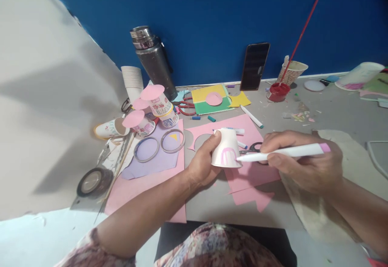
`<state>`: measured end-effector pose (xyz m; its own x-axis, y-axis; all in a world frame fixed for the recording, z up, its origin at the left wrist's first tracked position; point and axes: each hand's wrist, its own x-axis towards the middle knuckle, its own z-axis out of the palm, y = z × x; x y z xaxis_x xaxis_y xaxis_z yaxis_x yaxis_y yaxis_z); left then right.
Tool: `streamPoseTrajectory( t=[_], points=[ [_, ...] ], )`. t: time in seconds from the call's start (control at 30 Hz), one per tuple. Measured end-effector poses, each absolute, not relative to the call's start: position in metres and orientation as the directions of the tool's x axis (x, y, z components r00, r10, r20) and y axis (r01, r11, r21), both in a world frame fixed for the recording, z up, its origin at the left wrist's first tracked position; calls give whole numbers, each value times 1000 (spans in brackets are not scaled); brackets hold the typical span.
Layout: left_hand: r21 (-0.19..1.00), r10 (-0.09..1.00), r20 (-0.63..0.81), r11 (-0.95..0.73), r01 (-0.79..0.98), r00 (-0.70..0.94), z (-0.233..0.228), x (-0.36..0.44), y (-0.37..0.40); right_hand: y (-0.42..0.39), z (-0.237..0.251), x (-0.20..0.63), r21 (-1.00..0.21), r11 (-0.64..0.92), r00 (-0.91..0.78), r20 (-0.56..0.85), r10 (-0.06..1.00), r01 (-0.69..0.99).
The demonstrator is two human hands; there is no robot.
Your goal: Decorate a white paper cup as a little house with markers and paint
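Grey tabletop (333, 113) against a blue wall (212, 16), strewn with craft scraps. Wide pink paper sheets (142, 186) near centre, circles cut out of them. Far left, a dark metal flask (154, 62) beside a stack of white cups (132, 81). Nearer, a cluster of decorated cups (151, 111) topped with pink discs. Far centre, a phone (254, 66) leaning on the wall.

Left hand (201, 166) — fingers wrapped around a small white paper cup (226, 151), held upside down just above the pink paper, near centre. Cup plain white, wider rim downward, with a pink arch drawn on the side facing the camera. Right hand (303, 164) — fingers pinched around a white marker with a pink end (285, 152), lying nearly level, tip touching the cup's lower right edge beside the arch.
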<state>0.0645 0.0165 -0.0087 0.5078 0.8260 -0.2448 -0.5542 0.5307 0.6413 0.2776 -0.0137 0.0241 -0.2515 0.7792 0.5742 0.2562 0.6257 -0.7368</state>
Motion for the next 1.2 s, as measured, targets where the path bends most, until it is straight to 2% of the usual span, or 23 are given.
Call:
streamPoseTrajectory(
  t=[0.2, 0.33, 0.5, 0.63, 0.77, 0.97, 1.1, 1.2],
  points=[
    [667, 845, -237, 501, -552, 480, -7, 65, 15, -14, 23, 278, -738, 620, -196, 588, 785, 268],
    [664, 846, -228, 497, -558, 481, -8, 66, 15, -13, 25, 276, -726, 639, -274, 579, 768, 256],
    [667, 845, -210, 492, -559, 493, -8, 65, 15, -14, 23, 278, -739, 622, -196, 590, 783, 259],
    [685, 845, -220, 489, -540, 486, -9, 66, 15, -14, 23, 280, -771, 592, -268, 534, 802, 234],
    [711, 865, -213, 456, -535, 454, -10, 66, 13, -14, 23, 277, -751, 623, -205, 589, 782, 220],
    [744, 881, -224, 431, -510, 417, -13, 67, 13, -13, 24, 273, -717, 655, -330, 575, 749, 237],
    [737, 876, -242, 445, -509, 417, -13, 67, 14, -14, 24, 273, -705, 666, -250, 618, 746, 245],
    [736, 873, -248, 452, -505, 419, -13, 67, 15, -15, 24, 274, -720, 649, -302, 580, 757, 246]
  ],
)
